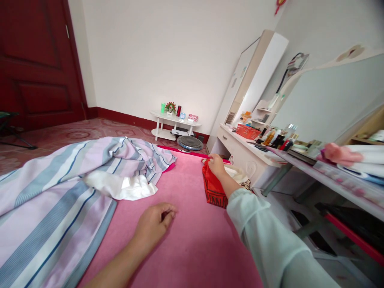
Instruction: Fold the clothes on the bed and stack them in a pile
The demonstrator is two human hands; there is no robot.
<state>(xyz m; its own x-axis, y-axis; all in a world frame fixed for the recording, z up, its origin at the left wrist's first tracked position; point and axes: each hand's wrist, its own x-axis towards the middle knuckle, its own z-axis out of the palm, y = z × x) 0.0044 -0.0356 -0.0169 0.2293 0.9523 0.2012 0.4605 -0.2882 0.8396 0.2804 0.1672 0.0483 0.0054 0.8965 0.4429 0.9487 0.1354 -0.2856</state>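
My right hand (216, 163) reaches to the far right side of the pink bed cover (186, 236). Its fingers are closed at the top edge of a red cloth (211, 186) with dark patterning along its lower border. My forearm covers part of that cloth. Over the middle of the pink cover is my left hand (157, 220), loosely curled, thumb near the fingertips, with nothing visible in it. A shiny white cloth (138, 188) lies to its upper left, partly on a striped quilt (69, 212) bunched along the left side.
Cream cloth (237, 174) lies just past the red cloth. A dressing table (252, 150) with bottles and a red basket (247, 131) runs along the right, near a mirror (330, 100). Beyond the bed stand a low white table (177, 118) and a round dark object (190, 142).
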